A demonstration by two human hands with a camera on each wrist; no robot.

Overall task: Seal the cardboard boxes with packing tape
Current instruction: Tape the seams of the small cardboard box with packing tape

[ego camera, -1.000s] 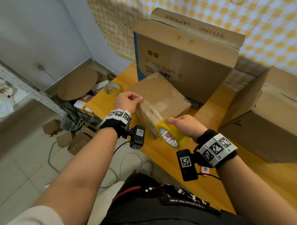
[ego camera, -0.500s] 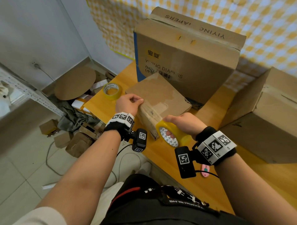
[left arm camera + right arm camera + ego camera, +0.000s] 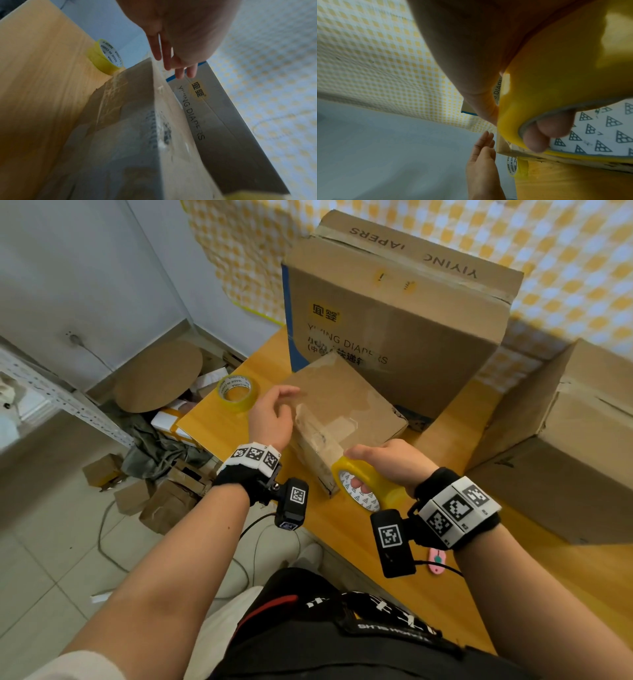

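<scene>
A small cardboard box (image 3: 346,409) lies tilted on the orange table (image 3: 376,546), its near side shiny with tape (image 3: 133,121). My right hand (image 3: 394,463) grips a yellow tape roll (image 3: 363,491) against the box's near lower corner, fingers hooked through the core (image 3: 544,135). My left hand (image 3: 274,416) hovers open with straight fingers beside the box's left top edge (image 3: 154,63), just off the cardboard. In the right wrist view the left hand (image 3: 482,155) shows flat next to the box corner.
A second yellow tape roll (image 3: 238,392) lies on the table's far left corner. A tall diaper carton (image 3: 394,313) stands behind the small box, another large carton (image 3: 565,446) to the right. A pink object (image 3: 437,563) lies near the table edge. Cardboard scraps (image 3: 154,491) litter the floor.
My left hand has let go of the box's top left edge and opened, lifting slightly away. The right hand with the roll stays at the near corner.
</scene>
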